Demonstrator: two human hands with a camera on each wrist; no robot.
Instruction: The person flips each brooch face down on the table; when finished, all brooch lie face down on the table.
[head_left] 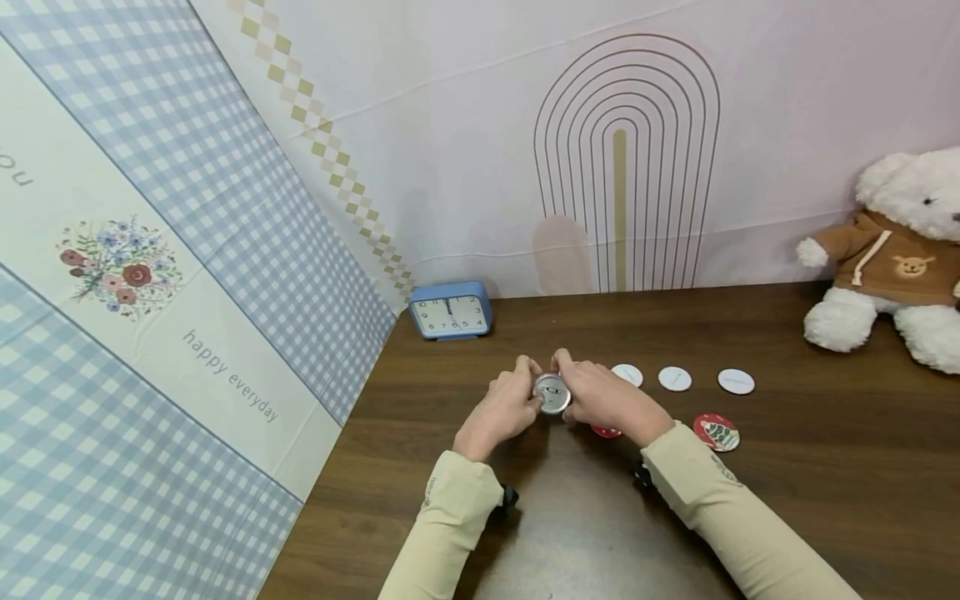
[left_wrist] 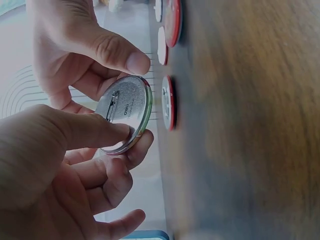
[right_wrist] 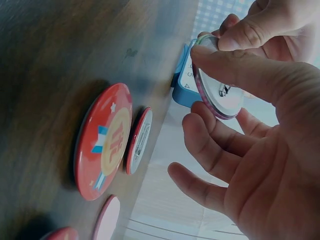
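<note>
A round pin-back button badge is held up between both hands, its silver back with the safety pin facing me. On one side the left hand pinches it, the thumb flat on the metal back in the left wrist view. From the other side, the right hand grips the rim between thumb and fingers. The badge's front is mostly turned away, so its picture cannot be read. Partly covered by the right hand in the head view, a red badge with a blue ribbon design lies on the table.
Right of the hands lie pale round badges in a row, and a red badge with a Christmas tree. A blue clock stands at the back left of the wooden table. A white teddy bear sits far right.
</note>
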